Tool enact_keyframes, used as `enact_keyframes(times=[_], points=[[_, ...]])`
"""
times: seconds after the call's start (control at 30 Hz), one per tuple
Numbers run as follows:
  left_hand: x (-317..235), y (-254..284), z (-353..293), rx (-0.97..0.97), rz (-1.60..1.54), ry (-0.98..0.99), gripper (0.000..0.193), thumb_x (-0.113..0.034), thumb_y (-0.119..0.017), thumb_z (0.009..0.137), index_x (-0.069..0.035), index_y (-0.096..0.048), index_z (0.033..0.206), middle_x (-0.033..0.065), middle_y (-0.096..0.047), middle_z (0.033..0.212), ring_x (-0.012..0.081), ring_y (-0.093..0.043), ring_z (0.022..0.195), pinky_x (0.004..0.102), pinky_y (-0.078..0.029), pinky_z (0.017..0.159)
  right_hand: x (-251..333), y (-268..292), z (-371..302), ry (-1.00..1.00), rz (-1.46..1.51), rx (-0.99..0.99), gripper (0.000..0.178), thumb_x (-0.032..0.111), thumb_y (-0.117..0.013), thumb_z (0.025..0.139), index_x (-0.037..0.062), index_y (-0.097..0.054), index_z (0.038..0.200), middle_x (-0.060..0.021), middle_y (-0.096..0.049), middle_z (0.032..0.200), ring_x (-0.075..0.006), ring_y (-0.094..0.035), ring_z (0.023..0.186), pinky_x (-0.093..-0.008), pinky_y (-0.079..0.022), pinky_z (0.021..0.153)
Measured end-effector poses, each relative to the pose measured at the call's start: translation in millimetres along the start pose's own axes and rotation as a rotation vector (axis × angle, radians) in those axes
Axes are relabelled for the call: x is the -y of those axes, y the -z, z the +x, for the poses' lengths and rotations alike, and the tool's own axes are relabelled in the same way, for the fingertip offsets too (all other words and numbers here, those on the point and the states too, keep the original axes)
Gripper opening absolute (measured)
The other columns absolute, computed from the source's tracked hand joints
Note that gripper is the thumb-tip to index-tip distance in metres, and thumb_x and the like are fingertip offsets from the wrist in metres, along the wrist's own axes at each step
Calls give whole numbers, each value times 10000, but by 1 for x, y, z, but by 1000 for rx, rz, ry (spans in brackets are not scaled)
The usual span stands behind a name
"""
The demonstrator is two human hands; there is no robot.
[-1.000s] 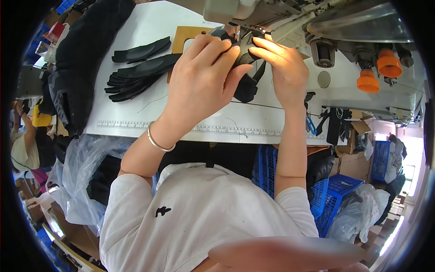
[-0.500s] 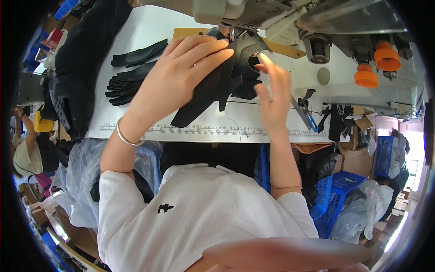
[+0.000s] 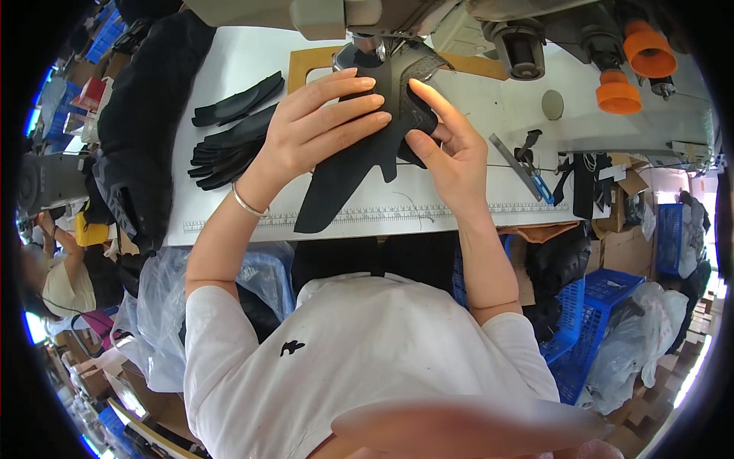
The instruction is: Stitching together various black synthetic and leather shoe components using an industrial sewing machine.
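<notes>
A black cut fabric piece (image 3: 348,176) lies flat on the white sewing table (image 3: 229,69), its far end under the sewing machine head (image 3: 367,19). My left hand (image 3: 313,126) presses flat on its middle, fingers spread toward the needle area. My right hand (image 3: 451,153) holds the piece's right edge, thumb and forefinger pinching the fabric close to the presser foot. A silver bangle (image 3: 246,203) sits on my left wrist.
A stack of black cut pieces (image 3: 229,134) lies on the table to the left, beside a heap of dark fabric (image 3: 145,115). Scissors (image 3: 535,164) lie at the right. Orange thread cones (image 3: 631,65) stand at the far right. Blue crates (image 3: 596,321) sit under the table.
Both hands have lowered the black piece from a bunched hold near the machine and spread it flat on the table, the left hand now pressing on it.
</notes>
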State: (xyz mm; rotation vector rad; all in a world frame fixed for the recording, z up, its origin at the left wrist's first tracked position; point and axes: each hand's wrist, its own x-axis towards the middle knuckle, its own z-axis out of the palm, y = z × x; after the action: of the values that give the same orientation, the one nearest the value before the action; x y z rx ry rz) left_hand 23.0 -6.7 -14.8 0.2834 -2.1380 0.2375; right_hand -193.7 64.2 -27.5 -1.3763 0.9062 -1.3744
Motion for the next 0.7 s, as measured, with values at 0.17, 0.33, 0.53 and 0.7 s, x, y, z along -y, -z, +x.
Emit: enact_keyframes(times=[0.17, 0.33, 0.53, 0.7], points=[[5, -4, -1, -21, 93, -106, 291, -82, -734, 719, -60, -783, 1006, 72, -731, 1073, 285, -698, 1069, 429, -626, 940, 0, 0, -1, -12, 18, 4, 541, 22, -674, 946, 22, -519, 1465, -97, -676, 1245, -139, -663, 1109, -274, -521, 962], [5, -2, 0, -24, 106, -130, 279, -77, -728, 723, -45, -780, 996, 79, -735, 1049, 284, -703, 1056, 425, -631, 938, 0, -1, -1, -16, 19, 3, 553, 23, -681, 941, 30, -518, 1470, -103, -664, 1245, -147, -664, 1120, -274, -522, 962], [5, -4, 3, -10, 132, -193, 264, -86, -714, 715, -4, -762, 961, 101, -726, 1023, 283, -712, 1028, 398, -627, 936, 1, 2, -3, -25, -44, -15, 560, 23, -689, 926, 40, -530, 1463, -120, -611, 1256, -174, -673, 1126, -282, -526, 973], [5, -3, 4, -7, 147, -226, 241, -70, -713, 711, 6, -746, 938, 105, -711, 994, 279, -722, 989, 382, -631, 912, 7, -2, -8, -47, -83, -27, 539, -3, -663, 934, 36, -536, 1457, -120, -616, 1256, -172, -668, 1134, -280, -526, 971]])
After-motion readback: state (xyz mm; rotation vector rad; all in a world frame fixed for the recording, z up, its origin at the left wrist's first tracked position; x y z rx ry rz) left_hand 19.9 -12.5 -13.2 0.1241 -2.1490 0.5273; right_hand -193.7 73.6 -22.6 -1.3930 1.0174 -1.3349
